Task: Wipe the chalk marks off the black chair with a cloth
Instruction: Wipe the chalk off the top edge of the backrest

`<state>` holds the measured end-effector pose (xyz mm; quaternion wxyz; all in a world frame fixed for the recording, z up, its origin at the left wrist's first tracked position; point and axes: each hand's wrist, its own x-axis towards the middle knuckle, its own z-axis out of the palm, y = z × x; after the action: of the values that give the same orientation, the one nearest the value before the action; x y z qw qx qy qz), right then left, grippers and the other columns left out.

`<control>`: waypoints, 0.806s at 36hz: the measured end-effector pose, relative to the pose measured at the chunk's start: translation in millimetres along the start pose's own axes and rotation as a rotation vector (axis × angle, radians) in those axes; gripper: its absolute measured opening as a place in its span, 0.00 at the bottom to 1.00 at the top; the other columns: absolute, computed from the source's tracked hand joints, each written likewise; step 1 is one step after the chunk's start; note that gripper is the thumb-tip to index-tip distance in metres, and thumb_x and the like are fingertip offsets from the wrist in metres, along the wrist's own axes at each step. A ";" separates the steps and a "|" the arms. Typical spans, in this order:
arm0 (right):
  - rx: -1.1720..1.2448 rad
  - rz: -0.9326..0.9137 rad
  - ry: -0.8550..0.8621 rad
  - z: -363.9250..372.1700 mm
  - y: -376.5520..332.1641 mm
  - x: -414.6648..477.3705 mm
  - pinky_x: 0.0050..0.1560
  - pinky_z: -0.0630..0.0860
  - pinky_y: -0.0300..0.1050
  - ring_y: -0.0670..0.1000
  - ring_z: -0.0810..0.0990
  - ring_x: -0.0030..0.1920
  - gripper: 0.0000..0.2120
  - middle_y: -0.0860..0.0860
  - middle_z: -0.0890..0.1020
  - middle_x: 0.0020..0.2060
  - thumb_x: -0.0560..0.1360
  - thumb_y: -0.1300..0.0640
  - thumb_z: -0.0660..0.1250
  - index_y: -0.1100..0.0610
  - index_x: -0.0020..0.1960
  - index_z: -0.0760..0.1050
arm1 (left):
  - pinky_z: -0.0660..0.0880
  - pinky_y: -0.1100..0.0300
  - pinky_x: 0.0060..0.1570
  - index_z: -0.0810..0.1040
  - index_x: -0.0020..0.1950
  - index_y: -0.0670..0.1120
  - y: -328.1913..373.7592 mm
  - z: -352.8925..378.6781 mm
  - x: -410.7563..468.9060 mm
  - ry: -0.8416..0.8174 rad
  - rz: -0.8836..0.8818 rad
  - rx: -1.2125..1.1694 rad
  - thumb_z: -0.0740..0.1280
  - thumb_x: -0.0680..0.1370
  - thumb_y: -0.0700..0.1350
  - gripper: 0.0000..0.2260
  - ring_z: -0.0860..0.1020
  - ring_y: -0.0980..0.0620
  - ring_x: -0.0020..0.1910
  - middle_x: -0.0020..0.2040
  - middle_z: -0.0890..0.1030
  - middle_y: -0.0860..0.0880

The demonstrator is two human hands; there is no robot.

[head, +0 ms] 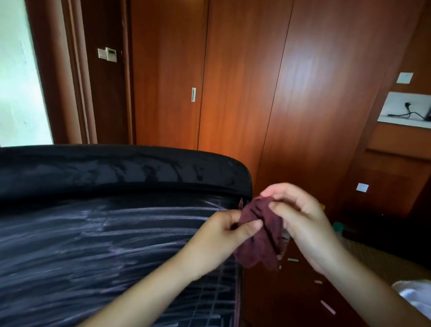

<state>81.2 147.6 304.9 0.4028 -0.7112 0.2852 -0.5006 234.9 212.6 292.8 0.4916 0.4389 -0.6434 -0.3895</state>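
Both hands meet on a dark maroon cloth (258,235) just off the right-hand edge of the black chair (90,232). The left hand (221,237) pinches a fold of the cloth between thumb and curled fingers; the right hand (302,227) grasps the bunched upper part from the other side, its fingers curled over the top. So each grip is clenched on the cloth, and the loose tail of the fabric hangs below the two grips, in the air, not touching the chair's surface as far as can be seen.

To the left of the grips spreads the chair's dark panel, streaked across with pale chalk marks (109,223) that run in long, smeared, roughly horizontal strokes right up to the edge beside the left hand. Above the grips and to their left, the chair's padded top rim (116,169) shows fainter, patchy smudges. Below the left forearm the panel has a grid pattern.

Below the right hand, on the brown floor (290,300), lie a few small pale pieces, possibly chalk sticks (328,307), though they are too blurred to be sure. Behind the grips rise reddish wooden wardrobe doors (236,90). Far to the right of the grips, a recessed shelf (404,121) holds a black cable
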 end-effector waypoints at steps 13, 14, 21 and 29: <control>-0.434 0.087 -0.178 -29.5 -4.2 3.5 0.47 0.75 0.42 0.47 0.79 0.47 0.05 0.45 0.78 0.47 0.78 0.54 0.63 0.48 0.51 0.76 | 0.77 0.59 0.44 0.77 0.48 0.41 -2.8 -7.2 -2.0 -0.018 -0.157 -0.343 0.67 0.75 0.43 0.06 0.79 0.50 0.41 0.42 0.80 0.45; -0.423 0.042 -0.247 -29.4 -3.9 0.8 0.51 0.75 0.37 0.43 0.79 0.51 0.08 0.43 0.79 0.49 0.76 0.47 0.63 0.46 0.54 0.75 | 0.77 0.61 0.43 0.77 0.48 0.42 -3.0 -7.8 -2.2 -0.024 -0.167 -0.377 0.67 0.75 0.44 0.06 0.79 0.51 0.40 0.42 0.80 0.45; -0.176 -0.019 -0.371 -13.6 15.8 -11.7 0.46 0.75 0.37 0.44 0.80 0.47 0.15 0.48 0.81 0.46 0.69 0.45 0.72 0.48 0.52 0.74 | 0.76 0.56 0.49 0.79 0.53 0.37 2.8 -7.5 -0.2 -0.031 -0.116 -0.200 0.64 0.78 0.42 0.09 0.80 0.48 0.43 0.45 0.82 0.42; -0.600 -0.277 0.236 -18.3 36.2 18.9 0.39 0.66 0.34 0.45 0.71 0.39 0.09 0.49 0.73 0.39 0.70 0.64 0.71 0.59 0.42 0.70 | 0.70 0.49 0.49 0.80 0.52 0.47 15.5 -40.4 43.9 0.524 0.490 1.244 0.67 0.74 0.51 0.11 0.76 0.44 0.49 0.49 0.79 0.48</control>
<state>70.2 108.5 286.1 0.0684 -0.7671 0.3648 -0.5232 265.6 173.0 328.6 0.3618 0.5598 -0.6871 0.2890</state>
